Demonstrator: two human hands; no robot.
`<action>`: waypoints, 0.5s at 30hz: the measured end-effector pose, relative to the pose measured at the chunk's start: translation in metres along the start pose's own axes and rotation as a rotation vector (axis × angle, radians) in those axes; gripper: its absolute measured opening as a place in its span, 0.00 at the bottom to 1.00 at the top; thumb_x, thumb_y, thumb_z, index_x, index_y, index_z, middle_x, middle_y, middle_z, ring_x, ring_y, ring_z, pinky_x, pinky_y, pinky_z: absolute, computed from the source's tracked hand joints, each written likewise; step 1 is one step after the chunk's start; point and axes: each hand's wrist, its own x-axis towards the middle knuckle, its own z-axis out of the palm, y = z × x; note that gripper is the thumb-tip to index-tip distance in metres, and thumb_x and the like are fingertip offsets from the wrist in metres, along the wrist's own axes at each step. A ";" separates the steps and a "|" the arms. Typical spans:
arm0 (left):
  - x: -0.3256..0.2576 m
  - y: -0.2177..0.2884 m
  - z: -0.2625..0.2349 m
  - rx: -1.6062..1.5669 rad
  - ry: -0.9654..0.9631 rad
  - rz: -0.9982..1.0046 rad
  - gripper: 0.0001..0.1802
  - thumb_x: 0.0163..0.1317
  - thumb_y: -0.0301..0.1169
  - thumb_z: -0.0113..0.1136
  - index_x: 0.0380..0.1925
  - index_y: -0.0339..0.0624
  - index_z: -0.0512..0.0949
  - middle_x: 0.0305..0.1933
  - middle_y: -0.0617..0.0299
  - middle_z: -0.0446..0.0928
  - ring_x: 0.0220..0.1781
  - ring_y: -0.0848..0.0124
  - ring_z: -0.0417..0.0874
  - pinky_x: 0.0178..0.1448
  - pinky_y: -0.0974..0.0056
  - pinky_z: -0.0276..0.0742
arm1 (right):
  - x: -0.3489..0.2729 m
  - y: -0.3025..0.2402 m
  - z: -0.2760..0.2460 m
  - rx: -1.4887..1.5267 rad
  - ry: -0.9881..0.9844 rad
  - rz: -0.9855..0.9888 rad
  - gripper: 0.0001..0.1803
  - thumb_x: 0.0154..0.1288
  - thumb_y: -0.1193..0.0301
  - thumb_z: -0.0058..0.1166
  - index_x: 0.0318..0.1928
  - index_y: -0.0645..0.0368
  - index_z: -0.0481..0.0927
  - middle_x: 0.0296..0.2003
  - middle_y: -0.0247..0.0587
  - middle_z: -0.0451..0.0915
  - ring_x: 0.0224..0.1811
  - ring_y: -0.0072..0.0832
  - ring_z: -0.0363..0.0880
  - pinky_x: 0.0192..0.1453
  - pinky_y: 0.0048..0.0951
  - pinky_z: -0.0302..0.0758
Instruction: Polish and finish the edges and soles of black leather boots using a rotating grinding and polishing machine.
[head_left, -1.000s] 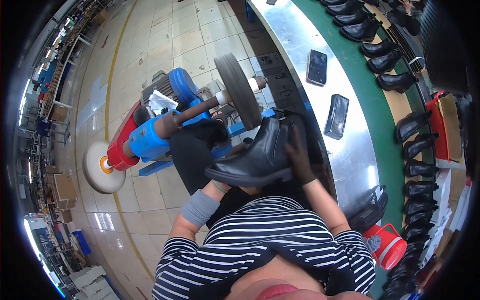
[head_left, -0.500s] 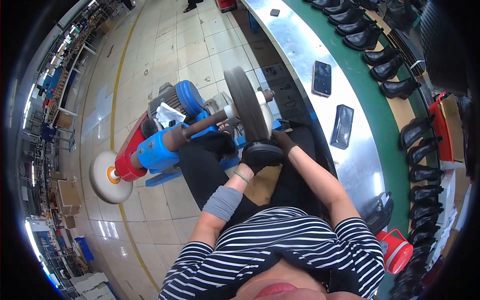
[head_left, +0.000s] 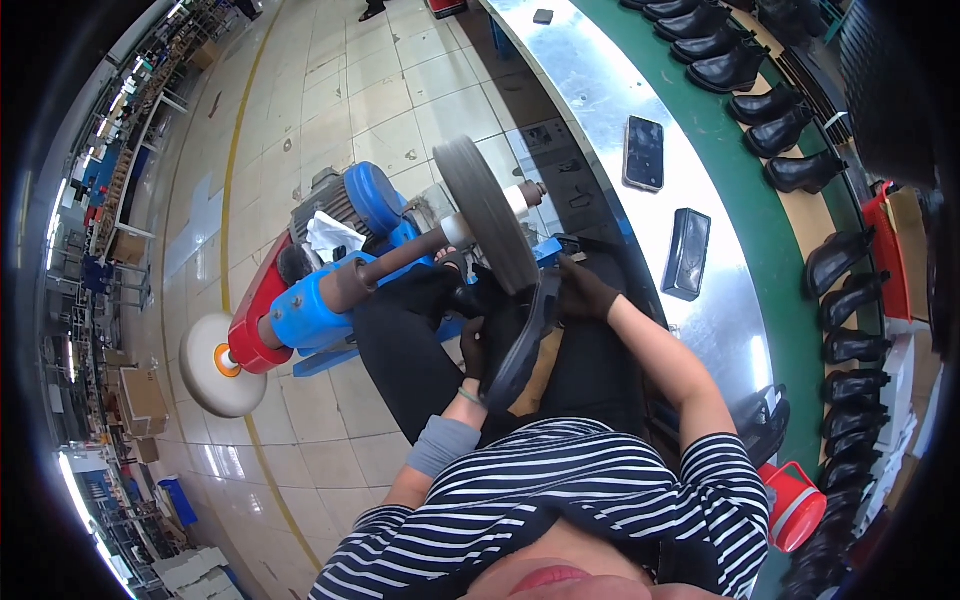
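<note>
Black boot (head_left: 520,345) held sole-up against the near edge of the grey buffing wheel (head_left: 487,212), left hand (head_left: 472,345) gloved, fingers gripping its near side, right hand (head_left: 583,292) fingers apparently clasping its far end, phone (head_left: 644,152) on the metal surface (head_left: 590,90) to the right.

A black boot (head_left: 520,345) was held sole-up between the gloved hands, its toe pressed against the grey wheel (head_left: 487,213).

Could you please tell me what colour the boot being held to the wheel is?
Black, seen in the head view: boot against the grey wheel.
</note>
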 end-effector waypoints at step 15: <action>0.010 -0.035 0.026 0.198 0.145 0.050 0.20 0.60 0.36 0.54 0.51 0.41 0.75 0.51 0.58 0.79 0.53 0.65 0.78 0.64 0.61 0.70 | 0.062 0.007 0.007 -0.216 0.403 -0.558 0.37 0.64 0.45 0.49 0.63 0.61 0.67 0.57 0.43 0.73 0.57 0.31 0.71 0.60 0.29 0.66</action>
